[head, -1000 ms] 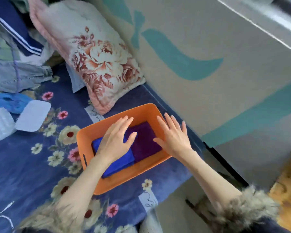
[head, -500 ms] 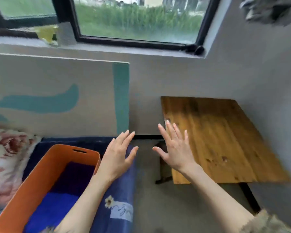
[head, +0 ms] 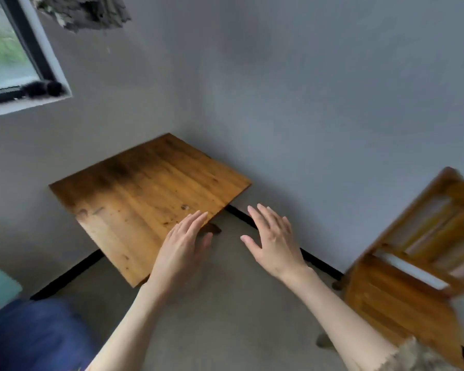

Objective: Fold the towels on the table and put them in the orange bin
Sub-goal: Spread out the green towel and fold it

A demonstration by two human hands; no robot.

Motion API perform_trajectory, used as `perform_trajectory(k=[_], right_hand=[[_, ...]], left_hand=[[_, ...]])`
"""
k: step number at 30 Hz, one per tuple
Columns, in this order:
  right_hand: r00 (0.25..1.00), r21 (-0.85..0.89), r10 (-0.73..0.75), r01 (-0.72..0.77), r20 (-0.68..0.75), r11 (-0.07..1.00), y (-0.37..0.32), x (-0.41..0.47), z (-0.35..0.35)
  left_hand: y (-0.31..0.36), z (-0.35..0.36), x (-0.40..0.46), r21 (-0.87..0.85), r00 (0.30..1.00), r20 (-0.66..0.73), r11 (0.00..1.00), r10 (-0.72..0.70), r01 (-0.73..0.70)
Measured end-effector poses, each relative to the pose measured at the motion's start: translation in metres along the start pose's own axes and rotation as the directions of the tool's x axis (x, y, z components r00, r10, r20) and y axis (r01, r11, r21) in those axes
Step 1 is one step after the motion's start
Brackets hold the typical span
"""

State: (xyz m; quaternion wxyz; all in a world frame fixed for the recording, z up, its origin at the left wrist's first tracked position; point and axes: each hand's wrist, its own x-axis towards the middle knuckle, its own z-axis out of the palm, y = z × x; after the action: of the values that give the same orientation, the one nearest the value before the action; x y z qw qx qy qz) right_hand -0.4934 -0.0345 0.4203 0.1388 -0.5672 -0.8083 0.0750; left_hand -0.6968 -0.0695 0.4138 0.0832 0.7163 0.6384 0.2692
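Both hands empty, no grip on anything. Left hand (head: 182,247) flat, fingers straight and together, held out over the near corner of the wooden tabletop (head: 145,199). Right hand (head: 275,239) palm down, fingers spread, over the grey floor (head: 225,317) just beside that corner. No towels or orange bin in view. Wooden chair (head: 413,263) at right, blue bedding (head: 32,336) bottom left.

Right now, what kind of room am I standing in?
Probably a plain room in a home, maybe a bedroom: a small wooden table in the corner, a wooden chair on the right, a window upper left, and blue bedding at the lower left.
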Motion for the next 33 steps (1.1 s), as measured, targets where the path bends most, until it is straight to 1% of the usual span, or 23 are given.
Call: perform_trajectory(k=[3,6,9,11,13,16,20,26,28,31,33], right_hand=[[0.990,-0.023,0.139,-0.139,-0.019,0.990,0.067,-0.056,-0.028],[0.962,-0.052,0.263,-0.267,-0.065,0.962,0.132,-0.115,-0.053],[0.914,-0.054,0.394,-0.400,-0.096,0.915,0.193,-0.177,-0.073],[0.862,-0.027,0.492,-0.498,-0.123,0.867,0.231,-0.217,-0.086],[0.800,0.004,0.581,-0.587,-0.153,0.810,0.265,-0.255,-0.099],[0.698,0.025,0.688,-0.698,-0.200,0.716,0.313,-0.307,-0.118],[0.568,0.047,0.791,-0.805,-0.228,0.592,0.376,-0.372,-0.137],[0.424,0.060,0.869,-0.890,-0.254,0.452,0.483,-0.443,-0.159],[0.389,0.055,0.890,-0.910,-0.238,0.412,0.522,-0.462,-0.170],[0.338,0.060,0.915,-0.932,-0.220,0.358,0.577,-0.492,-0.187],[0.286,0.082,0.934,-0.948,-0.215,0.309,0.611,-0.514,-0.195]], left_hand=[[0.070,0.042,0.002,-0.067,0.993,0.082,0.995,0.085,-0.080],[0.142,0.084,0.000,-0.151,0.971,0.134,0.973,0.196,-0.175],[0.214,0.127,-0.004,-0.234,0.938,0.181,0.940,0.295,-0.250],[0.262,0.156,-0.009,-0.283,0.905,0.223,0.912,0.363,-0.296],[0.308,0.185,-0.013,-0.321,0.849,0.273,0.875,0.453,-0.363],[0.377,0.226,-0.012,-0.352,0.737,0.327,0.800,0.592,-0.487],[0.466,0.280,-0.011,-0.407,0.596,0.379,0.706,0.708,-0.579],[0.584,0.378,-0.018,-0.495,0.444,0.439,0.622,0.781,-0.607],[0.625,0.409,-0.020,-0.523,0.410,0.464,0.616,0.785,-0.589],[0.687,0.451,-0.023,-0.550,0.376,0.494,0.617,0.784,-0.564],[0.728,0.477,-0.028,-0.558,0.328,0.514,0.599,0.793,-0.574]])
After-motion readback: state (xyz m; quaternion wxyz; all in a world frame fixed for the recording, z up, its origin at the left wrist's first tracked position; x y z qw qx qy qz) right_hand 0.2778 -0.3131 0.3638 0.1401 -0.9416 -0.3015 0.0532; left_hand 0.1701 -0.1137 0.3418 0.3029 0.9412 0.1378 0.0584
